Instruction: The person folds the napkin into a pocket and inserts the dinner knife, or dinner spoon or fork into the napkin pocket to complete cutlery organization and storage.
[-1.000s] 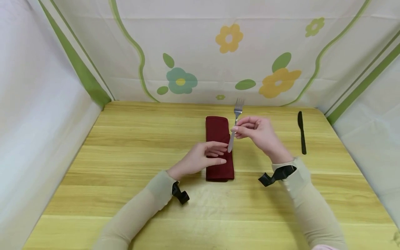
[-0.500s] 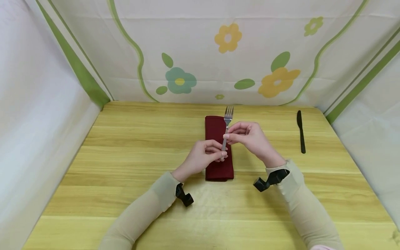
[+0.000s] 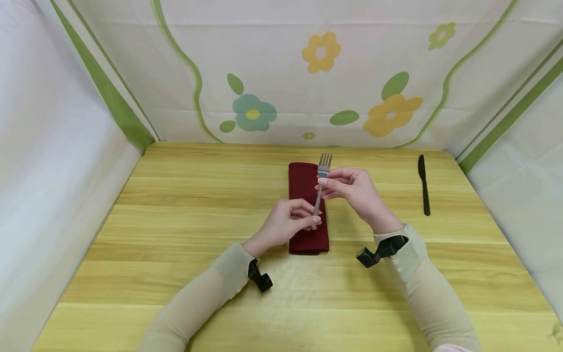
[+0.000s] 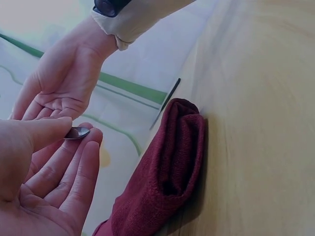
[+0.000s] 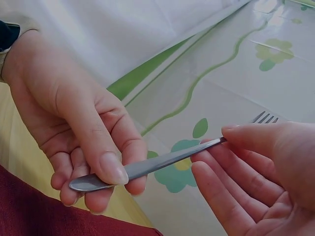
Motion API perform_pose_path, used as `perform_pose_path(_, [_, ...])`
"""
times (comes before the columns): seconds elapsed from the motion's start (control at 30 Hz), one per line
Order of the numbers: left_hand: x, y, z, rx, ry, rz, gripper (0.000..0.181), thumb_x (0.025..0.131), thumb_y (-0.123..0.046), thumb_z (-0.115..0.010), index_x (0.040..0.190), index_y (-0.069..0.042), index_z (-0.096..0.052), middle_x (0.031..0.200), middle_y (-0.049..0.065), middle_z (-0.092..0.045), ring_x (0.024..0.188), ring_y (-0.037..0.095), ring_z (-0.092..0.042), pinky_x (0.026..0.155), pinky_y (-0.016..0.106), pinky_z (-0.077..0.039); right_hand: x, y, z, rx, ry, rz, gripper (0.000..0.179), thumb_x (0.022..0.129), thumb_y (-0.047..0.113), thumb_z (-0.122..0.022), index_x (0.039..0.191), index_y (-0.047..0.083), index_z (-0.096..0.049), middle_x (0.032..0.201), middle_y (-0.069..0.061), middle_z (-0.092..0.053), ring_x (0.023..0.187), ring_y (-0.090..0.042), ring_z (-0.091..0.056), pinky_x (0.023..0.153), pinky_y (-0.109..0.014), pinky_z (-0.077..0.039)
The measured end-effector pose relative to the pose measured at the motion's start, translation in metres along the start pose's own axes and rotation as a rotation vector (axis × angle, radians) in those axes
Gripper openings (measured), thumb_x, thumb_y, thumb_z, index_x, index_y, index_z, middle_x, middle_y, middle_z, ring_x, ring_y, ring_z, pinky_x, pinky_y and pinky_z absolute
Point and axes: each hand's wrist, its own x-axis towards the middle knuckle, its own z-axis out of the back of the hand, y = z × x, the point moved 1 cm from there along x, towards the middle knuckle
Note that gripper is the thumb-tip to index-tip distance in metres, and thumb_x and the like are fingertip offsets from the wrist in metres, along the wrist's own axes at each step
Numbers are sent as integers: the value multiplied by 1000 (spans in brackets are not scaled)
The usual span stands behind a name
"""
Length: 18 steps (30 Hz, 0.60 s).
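A silver metal fork point(image 3: 318, 198) is held up over a folded dark red cloth point(image 3: 303, 183), tines pointing away from the person. My left hand point(image 3: 286, 222) pinches the handle's end between thumb and fingers. Farther up, just below the tines, my right hand point(image 3: 354, 190) pinches the fork's neck. The right wrist view shows the fork's handle point(image 5: 157, 162) running from one hand to the other, the left thumb lying on top of it. In the left wrist view only the handle's tip point(image 4: 78, 132) shows, and the cloth point(image 4: 167, 162) lies below the hands in a thick folded strip.
A black knife point(image 3: 424, 186) lies on the wooden table point(image 3: 176, 205) at the right, well apart from the cloth. Behind the table hangs a white curtain point(image 3: 281, 58) with printed flowers, and similar fabric closes off both sides.
The left hand has come to the fork and taken its handle end. The fork has moved left over the cloth, and the right hand's grip has shifted up towards the tines.
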Motion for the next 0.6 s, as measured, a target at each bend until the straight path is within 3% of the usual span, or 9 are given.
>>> perform_pose_path(0.1, [0,0,0,2,5,2,11,94,-7,-75,103,-1,-73,92,3,-77,79,21,-73,73,39,-61,0,0,0,-1,-1,3,12,96,7,-73,99,-5,-71,95,-17,-75,78,-25,-74,76,-41,-61])
perform_pose_path(0.23, [-2,0,2,39,33,12,31,94,-15,-77,119,1,-71,106,6,-76,94,17,-72,84,35,-59,0,2,3,-1,-17,-3,13,96,10,-74,99,-3,-71,95,-15,-76,79,-24,-74,77,-42,-60])
perform_pose_path(0.37, [-6,-1,8,124,76,20,48,94,-28,-77,135,-6,-66,123,0,-70,113,11,-65,97,33,-53,0,6,9,15,-41,11,15,95,11,-75,99,-3,-69,96,-17,-75,78,-25,-74,77,-40,-61])
perform_pose_path(0.4, [-8,-1,9,155,89,16,49,94,-31,-77,137,-9,-65,126,-2,-69,116,10,-63,99,34,-51,0,7,10,24,-46,17,16,95,10,-75,98,-4,-68,96,-19,-75,78,-25,-74,77,-40,-61])
perform_pose_path(0.43, [-10,-2,12,202,106,7,50,95,-33,-76,138,-12,-64,115,-4,-71,105,10,-66,93,32,-54,1,8,12,33,-50,23,16,95,10,-75,98,-4,-68,97,-21,-74,78,-25,-74,76,-41,-61])
perform_pose_path(0.47, [-12,-2,13,257,129,-7,50,96,-36,-74,140,-14,-63,118,-5,-70,98,10,-65,93,33,-53,1,9,14,39,-52,29,16,94,9,-75,97,-4,-67,97,-22,-74,78,-25,-74,76,-41,-61])
perform_pose_path(0.6, [-19,-3,19,519,295,-64,60,102,-49,-59,152,-17,-51,144,3,-57,126,18,-56,109,38,-41,3,10,20,79,-61,46,15,94,7,-75,94,-5,-66,96,-25,-73,81,-25,-75,75,-40,-61])
